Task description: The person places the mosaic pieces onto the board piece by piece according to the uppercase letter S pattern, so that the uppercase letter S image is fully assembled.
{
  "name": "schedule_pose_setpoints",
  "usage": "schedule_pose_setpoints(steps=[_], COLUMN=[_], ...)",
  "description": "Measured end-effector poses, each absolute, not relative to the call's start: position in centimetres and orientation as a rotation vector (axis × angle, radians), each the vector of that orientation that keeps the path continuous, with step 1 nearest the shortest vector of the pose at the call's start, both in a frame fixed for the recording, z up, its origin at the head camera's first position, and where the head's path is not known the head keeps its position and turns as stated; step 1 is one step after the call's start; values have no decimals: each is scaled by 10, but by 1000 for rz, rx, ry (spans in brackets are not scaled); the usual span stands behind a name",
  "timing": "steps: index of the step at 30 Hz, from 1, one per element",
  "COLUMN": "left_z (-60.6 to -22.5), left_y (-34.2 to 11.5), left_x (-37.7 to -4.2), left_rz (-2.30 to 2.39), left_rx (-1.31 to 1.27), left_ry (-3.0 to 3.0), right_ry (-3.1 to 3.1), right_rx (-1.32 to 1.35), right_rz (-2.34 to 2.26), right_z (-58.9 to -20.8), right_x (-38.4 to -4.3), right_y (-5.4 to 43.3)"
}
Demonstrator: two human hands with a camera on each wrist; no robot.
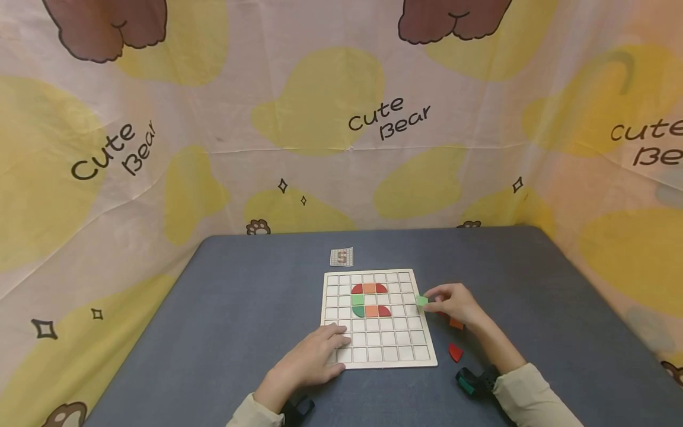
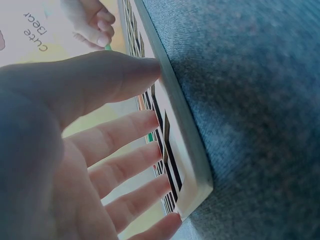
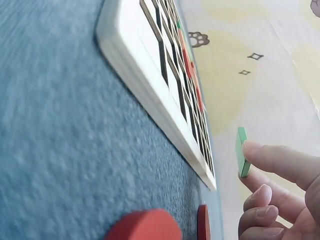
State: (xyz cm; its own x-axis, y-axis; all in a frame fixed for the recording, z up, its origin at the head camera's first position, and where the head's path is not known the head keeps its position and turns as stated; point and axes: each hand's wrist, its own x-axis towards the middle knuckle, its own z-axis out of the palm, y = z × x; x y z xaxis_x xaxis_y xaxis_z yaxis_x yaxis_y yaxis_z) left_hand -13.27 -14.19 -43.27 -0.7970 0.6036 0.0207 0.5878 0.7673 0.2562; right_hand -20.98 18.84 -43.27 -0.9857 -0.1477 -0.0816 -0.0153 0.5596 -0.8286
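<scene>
A white grid board [image 1: 416,354] lies on the table, with red, orange and green tiles set in its upper middle cells. My left hand [image 1: 316,354] rests on the board's lower left corner, fingers spread and nearly straight over the cells, thumb at the front edge; the left wrist view shows the hand [image 2: 100,145] along that edge. At the board's right edge my right hand [image 1: 453,302] pinches a light green square tile [image 3: 242,152] between thumb and index finger. In the right wrist view this tile is held on edge, above the table.
A small pattern card [image 1: 341,257] lies behind the board. Right of the board are a red quarter-round tile [image 1: 455,352] and an orange tile [image 1: 456,324], with more red partly under the right hand. A printed cloth [image 1: 320,118] hangs behind the table [image 1: 256,284].
</scene>
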Motion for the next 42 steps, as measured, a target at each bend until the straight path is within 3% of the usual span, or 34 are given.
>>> schedule_pose_setpoints(steps=[42], left_z=[-434], left_y=[-141], left_x=[-134], left_rz=[382], left_rx=[922], left_ry=[2881], right_ry=[2559], right_rx=[-324], right_rz=[-1424], right_z=[-441], right_x=[-196], right_y=[143])
